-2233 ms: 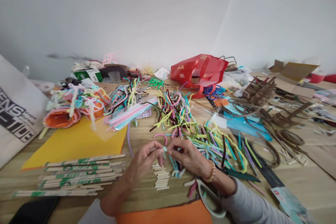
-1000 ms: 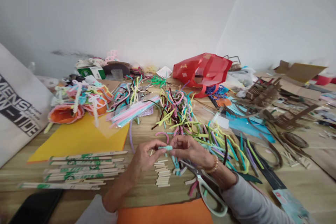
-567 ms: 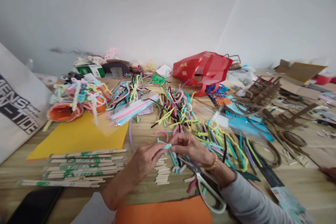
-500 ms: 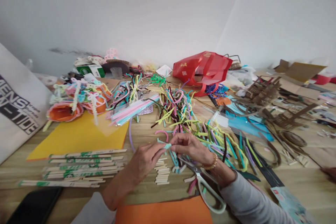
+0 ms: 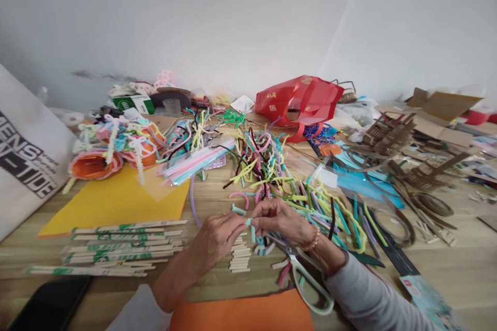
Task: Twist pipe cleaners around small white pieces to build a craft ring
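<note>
Between the fingertips of both my hands is a short light-blue piece of pipe cleaner (image 5: 248, 222). My left hand (image 5: 217, 235) pinches it from the left, and my right hand (image 5: 274, 217), with a beaded bracelet at the wrist, pinches it from the right. Just beyond the fingers lies another short light-blue pipe cleaner piece (image 5: 238, 210), near a curved pink one (image 5: 239, 197). Short wooden sticks (image 5: 239, 256) are laid in a column below my hands. White-handled scissors (image 5: 310, 282) rest under my right wrist, their blades partly hidden.
Loose coloured pipe cleaners (image 5: 267, 160) are heaped beyond my hands. Paper-wrapped chopsticks (image 5: 120, 245) and a yellow sheet (image 5: 116, 201) lie at left. An orange sheet (image 5: 244, 314) is at the near edge. A red bag (image 5: 298, 101) and woven brown baskets (image 5: 388, 134) stand farther back.
My hands have lowered slightly with the light-blue piece. Another light-blue piece on the table now shows more fully beyond my fingers.
</note>
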Demonstrator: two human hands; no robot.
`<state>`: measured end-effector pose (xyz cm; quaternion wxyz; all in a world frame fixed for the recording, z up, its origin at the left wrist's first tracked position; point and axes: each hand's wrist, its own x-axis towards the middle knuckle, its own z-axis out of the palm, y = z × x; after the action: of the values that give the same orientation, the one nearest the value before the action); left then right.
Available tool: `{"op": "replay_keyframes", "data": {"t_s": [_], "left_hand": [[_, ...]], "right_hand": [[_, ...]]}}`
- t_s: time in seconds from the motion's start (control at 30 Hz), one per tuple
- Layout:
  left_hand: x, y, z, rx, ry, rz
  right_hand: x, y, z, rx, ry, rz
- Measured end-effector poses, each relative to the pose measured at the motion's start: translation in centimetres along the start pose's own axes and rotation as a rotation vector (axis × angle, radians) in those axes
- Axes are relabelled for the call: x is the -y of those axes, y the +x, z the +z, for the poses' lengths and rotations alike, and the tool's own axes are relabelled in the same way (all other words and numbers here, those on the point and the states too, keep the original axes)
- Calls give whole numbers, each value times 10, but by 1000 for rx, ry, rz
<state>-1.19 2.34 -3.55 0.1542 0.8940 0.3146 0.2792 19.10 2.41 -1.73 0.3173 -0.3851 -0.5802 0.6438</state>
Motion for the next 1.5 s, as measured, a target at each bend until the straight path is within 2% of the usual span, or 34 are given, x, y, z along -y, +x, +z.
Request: {"op": "replay_keyframes", "data": {"t_s": [0.13,0.27,0.5,0.6,0.7,0.87,1.07,1.2,1.33,1.5], "left_hand": [[-2,1,0,-4,-75,-25],[-4,5,-3,13,-214,-120],[-10,12,-18,138,-407,-345],[-6,13,-19,171,-535,-425],[-2,13,-15,135,-578,-439],[1,12,-13,115,-571,-445],[1,11,-19,194,-589,-437],[10,8,-16,258,-660,-454],[23,6,-11,297,-799,-517],[27,10,-17,221,-788,-532]], "right_hand": [[0,-1,0,20,-3,7],[3,-2,3,12,-60,-11],[6,-3,5,0,-346,-123],[5,-3,7,-67,-474,-188],[1,-1,10,-116,-429,-196],[-4,2,11,-80,-341,-174],[-1,-3,10,-108,-649,-256],[0,-5,11,-65,-754,-309],[-6,-3,11,-62,-669,-267],[-13,5,6,-115,-296,-160]]}}
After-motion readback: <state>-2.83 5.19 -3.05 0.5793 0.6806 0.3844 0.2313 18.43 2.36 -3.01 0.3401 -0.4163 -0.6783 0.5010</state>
